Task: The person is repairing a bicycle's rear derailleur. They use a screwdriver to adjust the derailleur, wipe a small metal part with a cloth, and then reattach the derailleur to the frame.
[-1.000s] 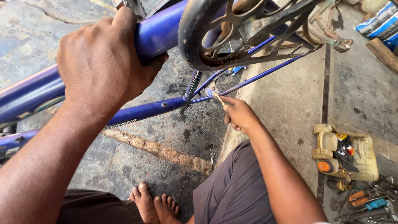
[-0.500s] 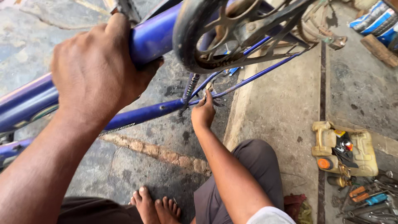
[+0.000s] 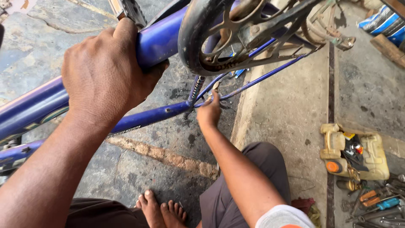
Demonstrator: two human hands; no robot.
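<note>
A blue bicycle frame lies across the upper left, with its dark chainring and crank close to the camera. My left hand is wrapped around the thick blue tube, just below a metal pedal. My right hand reaches forward to the joint where the thinner blue tube meets the slim stays. Its fingers pinch a small pale tool against that joint. What the tool's tip touches is hidden.
A cut-open yellowish jug holding small parts sits at the right, with several hand tools scattered below it. My bare feet rest on the cracked, oil-stained floor. A raised concrete edge runs beside my right arm.
My right hand has moved up and left, from beside the stays to the tube joint. The left hand has kept its grip on the tube.
</note>
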